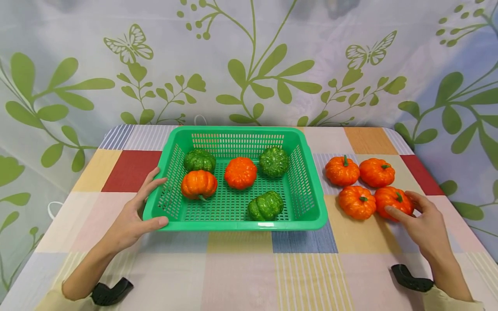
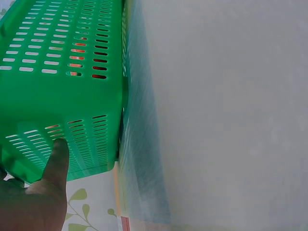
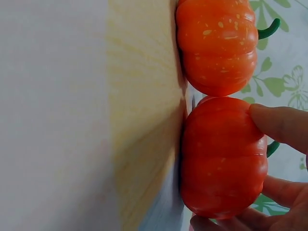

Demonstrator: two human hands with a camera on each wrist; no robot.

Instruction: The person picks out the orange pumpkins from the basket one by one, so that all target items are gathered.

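Observation:
A green plastic basket (image 1: 233,225) stands mid-table with two orange and three green miniature pumpkins inside. My left hand (image 1: 134,218) holds its left end: fingertips reach over the rim, the thumb lies at the front corner, and one finger presses the slotted end wall (image 2: 91,139). At the right, my right hand (image 1: 426,220) grips an orange pumpkin (image 3: 224,159) between thumb and fingers. This pumpkin stays low at the cloth, its green stem upward. Another orange pumpkin (image 1: 357,202) sits right beside it, with two more orange pumpkins (image 1: 342,171) (image 1: 377,172) just behind.
A patchwork-patterned cloth (image 1: 241,276) covers the table. Behind it hangs a pale curtain (image 1: 218,52) printed with green leaves and butterflies. The basket's right wall (image 1: 307,181) stands between its contents and the orange pumpkins outside.

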